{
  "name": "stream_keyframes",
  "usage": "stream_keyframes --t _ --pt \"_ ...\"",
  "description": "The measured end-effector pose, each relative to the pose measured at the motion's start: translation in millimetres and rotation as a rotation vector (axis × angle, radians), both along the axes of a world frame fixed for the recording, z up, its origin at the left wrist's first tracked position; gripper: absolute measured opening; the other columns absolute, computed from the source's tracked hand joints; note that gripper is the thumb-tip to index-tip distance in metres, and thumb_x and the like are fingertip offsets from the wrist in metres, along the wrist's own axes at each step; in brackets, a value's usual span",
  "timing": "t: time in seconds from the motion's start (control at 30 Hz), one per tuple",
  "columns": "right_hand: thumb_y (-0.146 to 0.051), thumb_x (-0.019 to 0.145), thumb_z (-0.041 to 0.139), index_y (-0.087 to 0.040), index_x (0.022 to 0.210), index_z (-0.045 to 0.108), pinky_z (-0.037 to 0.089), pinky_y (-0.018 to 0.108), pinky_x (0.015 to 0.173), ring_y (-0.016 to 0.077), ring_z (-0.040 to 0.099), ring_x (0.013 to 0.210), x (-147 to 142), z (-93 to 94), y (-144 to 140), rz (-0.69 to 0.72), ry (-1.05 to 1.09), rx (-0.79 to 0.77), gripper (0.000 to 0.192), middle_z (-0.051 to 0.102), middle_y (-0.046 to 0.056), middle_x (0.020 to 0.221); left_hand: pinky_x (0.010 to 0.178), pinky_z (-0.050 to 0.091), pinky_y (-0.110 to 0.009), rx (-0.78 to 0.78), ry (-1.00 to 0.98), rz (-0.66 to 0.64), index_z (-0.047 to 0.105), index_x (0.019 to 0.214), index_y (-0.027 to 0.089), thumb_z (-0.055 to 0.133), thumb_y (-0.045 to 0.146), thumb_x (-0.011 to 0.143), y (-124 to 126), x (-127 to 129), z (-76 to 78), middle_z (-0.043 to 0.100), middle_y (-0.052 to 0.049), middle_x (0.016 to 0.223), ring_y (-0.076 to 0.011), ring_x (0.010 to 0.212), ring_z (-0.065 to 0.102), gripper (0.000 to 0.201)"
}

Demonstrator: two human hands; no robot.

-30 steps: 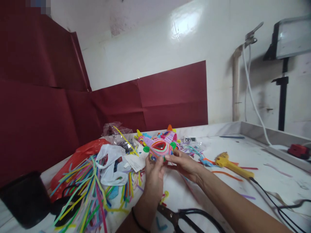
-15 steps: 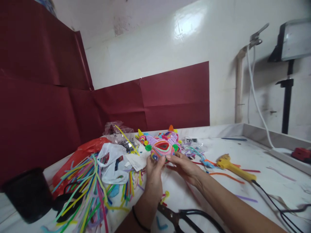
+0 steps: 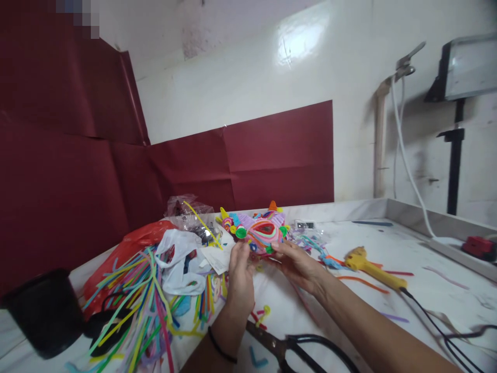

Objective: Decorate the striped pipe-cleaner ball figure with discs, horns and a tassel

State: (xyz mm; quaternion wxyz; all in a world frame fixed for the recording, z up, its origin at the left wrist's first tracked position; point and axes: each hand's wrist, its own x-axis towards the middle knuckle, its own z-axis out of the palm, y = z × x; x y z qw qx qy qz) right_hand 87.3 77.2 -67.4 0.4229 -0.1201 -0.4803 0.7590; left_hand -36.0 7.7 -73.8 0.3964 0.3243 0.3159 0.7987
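Left hand (image 3: 239,277) and right hand (image 3: 298,263) pinch the fuzzy pink craft (image 3: 259,238) low at both sides, above the table (image 3: 404,248) toward its far edge; it seems light, soft, crushable, best gripped below its green discs (image 3: 241,232)

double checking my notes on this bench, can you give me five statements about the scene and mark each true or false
1. The left hand and the right hand both hold the colourful craft piece. True.
2. The yellow corded tool lies left of the hands. False: it lies to their right.
3. The scissors lie on the table. True.
4. The black band is on the right arm. False: it is on the left arm.
5. The black container is left of the white bag. True.
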Motion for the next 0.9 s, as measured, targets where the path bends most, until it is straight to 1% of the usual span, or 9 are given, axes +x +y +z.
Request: stream_keyframes --t 0.1,0.23,0.33,0.4,0.6,0.67,0.8,0.9 --pt "-0.038 0.062 0.088 -0.022 0.080 0.069 0.049 0.041 0.093 0.0252 0.068 0.094 0 -1.0 -1 0.003 -0.002 -0.015 0.031 0.075 0.002 0.082 0.089 0.050 -0.038 -0.033 -0.035 0.063 0.066 0.104 0.024 0.068 0.048 0.081 3 -11 0.7 0.068 -0.009 0.117 -0.0276 0.117 0.060 0.033" --pt "-0.039 0.060 0.089 -0.022 0.082 0.072 0.049 0.042 0.094 0.0262 0.069 0.095 -1 -1.9 -3 0.003 -0.013 -0.037 0.033 0.077 0.004 0.089 0.085 0.051 -0.035 -0.038 -0.012 0.173 0.069 0.100 0.023 0.072 0.046 0.079 5 -23 3.6 0.070 -0.008 0.106 -0.0240 0.101 0.065 0.032" --pt "-0.040 0.059 0.089 -0.023 0.085 0.073 0.050 0.043 0.094 0.0266 0.070 0.094 0 -2.5 -2 -0.001 -0.026 -0.050 0.035 0.078 0.003 0.091 0.085 0.051 -0.034 -0.021 0.040 0.216 0.071 0.097 0.020 0.075 0.047 0.076 5 -28 4.0 0.070 -0.008 0.103 -0.0225 0.096 0.065 0.034" --pt "-0.041 0.057 0.090 -0.024 0.085 0.074 0.050 0.043 0.093 0.0270 0.070 0.094 0 -3.0 -1 -0.003 -0.032 -0.057 0.036 0.078 0.003 0.090 0.083 0.052 -0.033 -0.016 0.065 0.228 0.072 0.096 0.018 0.077 0.048 0.075 5 -29 3.8 0.071 -0.008 0.103 -0.0220 0.094 0.066 0.037" --pt "-0.042 0.055 0.091 -0.024 0.078 0.074 0.051 0.039 0.089 0.0252 0.070 0.092 0 -4.4 -2 0.009 -0.045 -0.068 0.034 0.078 0.002 0.086 0.074 0.053 -0.030 -0.011 0.074 0.203 0.072 0.091 0.016 0.080 0.046 0.070 4 -26 6.3 0.074 -0.007 0.095 -0.0196 0.081 0.070 0.037" --pt "-0.042 0.056 0.091 -0.023 0.078 0.074 0.051 0.039 0.089 0.0250 0.070 0.092 0 -4.8 -2 0.016 -0.044 -0.066 0.033 0.078 0.002 0.087 0.074 0.053 -0.030 -0.006 0.072 0.207 0.072 0.089 0.016 0.082 0.047 0.068 3 -25 7.4 0.074 -0.007 0.093 -0.0199 0.081 0.070 0.038" --pt "-0.041 0.057 0.091 -0.023 0.077 0.073 0.051 0.039 0.089 0.0241 0.070 0.089 1 -5.9 -2 0.027 -0.051 -0.065 0.032 0.078 0.002 0.084 0.067 0.052 -0.028 -0.014 0.066 0.224 0.073 0.088 0.016 0.083 0.047 0.066 4 -25 6.7 0.074 -0.006 0.088 -0.0207 0.080 0.071 0.039" --pt "-0.041 0.056 0.091 -0.022 0.076 0.073 0.051 0.038 0.088 0.0232 0.070 0.086 0 -6.1 -2 0.035 -0.051 -0.064 0.033 0.077 0.002 0.082 0.067 0.051 -0.027 -0.016 0.067 0.244 0.073 0.089 0.017 0.082 0.044 0.068 6 -27 3.8 0.074 -0.004 0.087 -0.0185 0.079 0.070 0.036"
